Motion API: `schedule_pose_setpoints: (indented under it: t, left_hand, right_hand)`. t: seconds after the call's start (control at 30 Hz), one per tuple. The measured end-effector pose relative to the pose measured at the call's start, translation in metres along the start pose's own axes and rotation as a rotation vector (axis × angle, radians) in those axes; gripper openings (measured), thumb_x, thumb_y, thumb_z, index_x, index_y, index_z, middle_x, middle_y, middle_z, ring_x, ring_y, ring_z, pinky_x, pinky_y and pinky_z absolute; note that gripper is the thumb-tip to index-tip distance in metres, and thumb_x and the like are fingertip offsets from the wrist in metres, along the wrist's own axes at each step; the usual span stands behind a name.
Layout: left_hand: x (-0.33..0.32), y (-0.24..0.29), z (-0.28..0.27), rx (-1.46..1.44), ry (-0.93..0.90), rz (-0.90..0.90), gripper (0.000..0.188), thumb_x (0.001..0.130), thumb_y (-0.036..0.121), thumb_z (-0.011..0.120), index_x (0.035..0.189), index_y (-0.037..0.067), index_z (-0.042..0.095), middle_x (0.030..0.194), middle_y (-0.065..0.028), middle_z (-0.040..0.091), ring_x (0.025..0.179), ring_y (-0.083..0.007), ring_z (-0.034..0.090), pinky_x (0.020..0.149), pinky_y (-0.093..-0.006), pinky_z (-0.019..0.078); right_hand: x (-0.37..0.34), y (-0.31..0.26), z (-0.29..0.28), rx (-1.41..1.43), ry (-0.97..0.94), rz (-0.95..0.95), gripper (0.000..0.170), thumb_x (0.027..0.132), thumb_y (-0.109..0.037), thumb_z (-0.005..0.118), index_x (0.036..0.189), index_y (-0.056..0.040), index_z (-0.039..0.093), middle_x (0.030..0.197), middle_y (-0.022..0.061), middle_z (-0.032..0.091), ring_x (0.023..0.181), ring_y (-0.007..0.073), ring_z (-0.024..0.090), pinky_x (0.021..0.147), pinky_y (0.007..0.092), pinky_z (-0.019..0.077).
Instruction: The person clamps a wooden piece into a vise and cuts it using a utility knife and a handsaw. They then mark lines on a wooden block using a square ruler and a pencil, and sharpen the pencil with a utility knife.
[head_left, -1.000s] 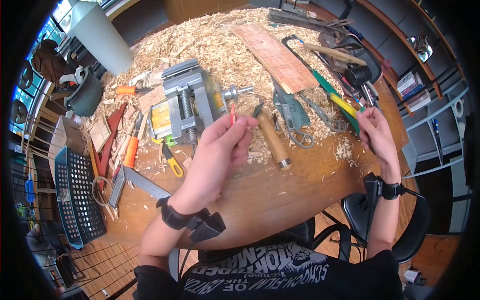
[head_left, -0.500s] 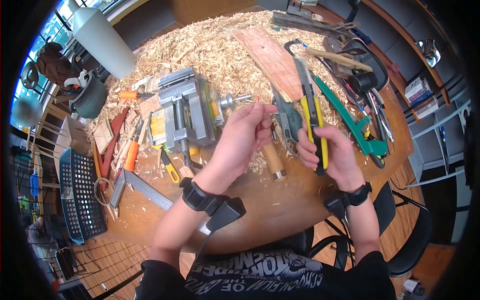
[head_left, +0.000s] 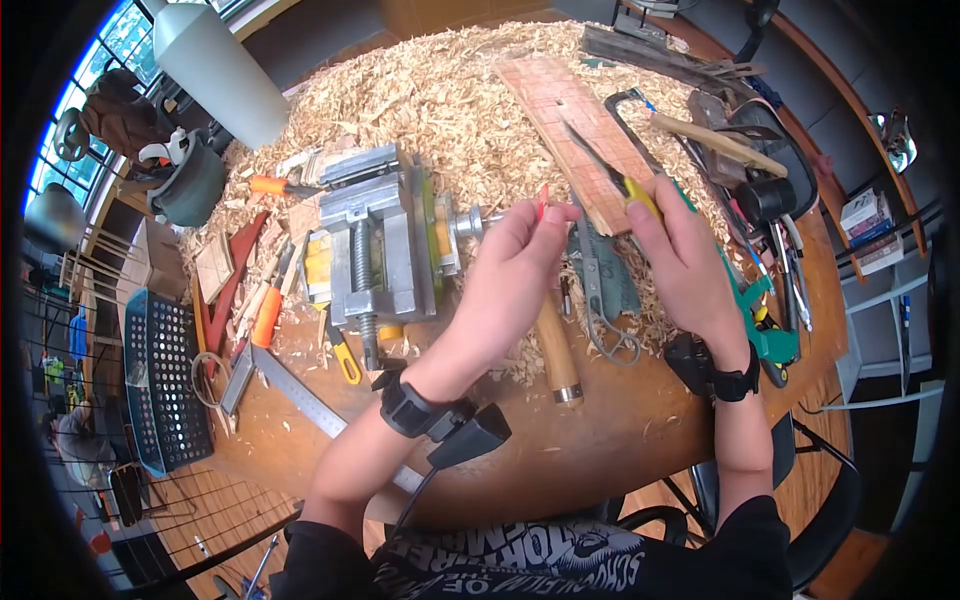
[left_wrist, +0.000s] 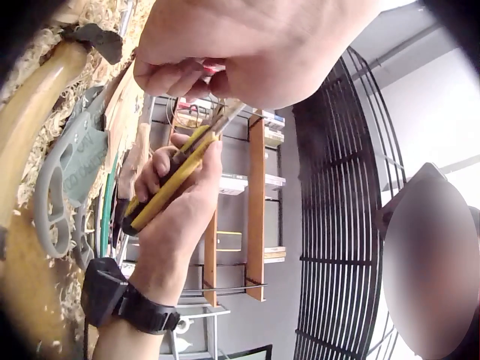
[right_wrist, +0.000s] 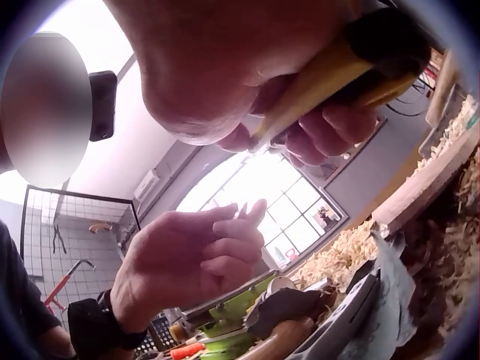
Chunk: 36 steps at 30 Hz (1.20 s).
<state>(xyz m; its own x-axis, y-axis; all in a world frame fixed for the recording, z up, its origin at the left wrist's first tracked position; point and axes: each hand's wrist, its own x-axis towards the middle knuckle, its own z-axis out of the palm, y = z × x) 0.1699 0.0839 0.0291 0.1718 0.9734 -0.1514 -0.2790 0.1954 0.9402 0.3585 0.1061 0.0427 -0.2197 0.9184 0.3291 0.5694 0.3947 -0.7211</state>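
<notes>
Between the thumb and fingers of my left hand (head_left: 505,280) I pinch a thin red stick (head_left: 543,201), its top poking up; its kind is unclear. My right hand (head_left: 695,265) grips a yellow-and-black utility knife (left_wrist: 180,174), blade out, pointing up and left over a reddish wooden board (head_left: 570,115) in the head view. The hands are a short way apart above the bench. Below them lie a wooden-handled tool (head_left: 558,350) and grey scissors (head_left: 597,270), partly covered by the hands.
A metal vise (head_left: 375,245) stands left of my left hand. Wood shavings (head_left: 450,100) cover the bench's back. A steel square (head_left: 295,390) and a perforated basket (head_left: 165,385) are at the left. A mallet (head_left: 765,200) and a green tool (head_left: 775,345) lie at the right.
My right hand has brought the utility knife from the bench's right side in toward my left hand, then tipped its blade leftward. My left hand keeps the red stick.
</notes>
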Motion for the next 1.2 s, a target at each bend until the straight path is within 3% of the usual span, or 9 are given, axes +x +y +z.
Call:
schedule_pose_setpoints:
  t: [0.03, 0.17, 0.2, 0.63, 0.93, 1.2]
  left_hand:
    - [0.000, 0.001, 0.002, 0.079, -0.005, 0.036, 0.029, 0.106, 0.027, 0.047, 0.117, 0.004, 0.060, 0.081, 0.0078, 0.048, 0.069, -0.0018, 0.039, 0.063, -0.0186, 0.0355]
    - [-0.006, 0.007, 0.012, 0.227, 0.029, 0.084, 0.029, 0.104, 0.028, 0.053, 0.118, 0.003, 0.059, 0.087, 0.0076, 0.051, 0.075, -0.0011, 0.042, 0.066, -0.0189, 0.0367]
    - [-0.004, 0.006, 0.008, 0.174, -0.021, 0.092, 0.028, 0.102, 0.023, 0.059, 0.114, -0.002, 0.056, 0.093, 0.0017, 0.059, 0.084, -0.0027, 0.049, 0.075, -0.0213, 0.0443]
    - [-0.004, 0.003, 0.003, 0.288, -0.063, 0.147, 0.024, 0.101, 0.018, 0.059, 0.115, -0.001, 0.056, 0.087, 0.0027, 0.055, 0.078, -0.0024, 0.045, 0.068, -0.0217, 0.0421]
    - [-0.002, 0.003, 0.000, 0.336, -0.095, 0.080, 0.022, 0.101, 0.017, 0.058, 0.113, -0.001, 0.056, 0.082, 0.0030, 0.052, 0.073, -0.0044, 0.041, 0.064, -0.0232, 0.0396]
    - [-0.001, 0.001, 0.000, 0.395, -0.080, 0.148, 0.023, 0.101, 0.018, 0.059, 0.112, -0.002, 0.056, 0.078, 0.0023, 0.050, 0.072, -0.0060, 0.041, 0.064, -0.0252, 0.0397]
  right_hand:
    - [0.002, -0.004, -0.003, -0.082, -0.026, 0.017, 0.043, 0.099, -0.043, 0.055, 0.090, -0.0011, 0.053, 0.067, 0.0213, 0.055, 0.065, 0.0413, 0.055, 0.058, 0.0435, 0.0414]
    - [0.007, -0.006, -0.004, -0.164, -0.109, 0.015, 0.046, 0.096, -0.046, 0.059, 0.083, -0.0020, 0.052, 0.065, 0.0214, 0.055, 0.065, 0.0417, 0.057, 0.056, 0.0440, 0.0420]
    - [0.006, -0.005, -0.002, -0.222, -0.101, -0.042, 0.047, 0.095, -0.046, 0.060, 0.081, -0.0022, 0.053, 0.064, 0.0210, 0.056, 0.064, 0.0414, 0.059, 0.056, 0.0448, 0.0427]
    - [0.003, -0.005, 0.005, -0.375, -0.070, -0.180, 0.036, 0.087, -0.039, 0.069, 0.077, -0.0058, 0.057, 0.058, 0.0159, 0.059, 0.058, 0.0371, 0.062, 0.052, 0.0446, 0.0456]
    - [0.002, -0.003, 0.006, -0.389, -0.075, -0.164, 0.037, 0.085, -0.038, 0.071, 0.072, -0.0064, 0.057, 0.057, 0.0154, 0.058, 0.058, 0.0368, 0.063, 0.051, 0.0437, 0.0459]
    - [0.002, -0.001, 0.008, -0.419, -0.066, -0.141, 0.038, 0.084, -0.041, 0.072, 0.072, -0.0072, 0.059, 0.056, 0.0146, 0.058, 0.057, 0.0358, 0.063, 0.050, 0.0428, 0.0458]
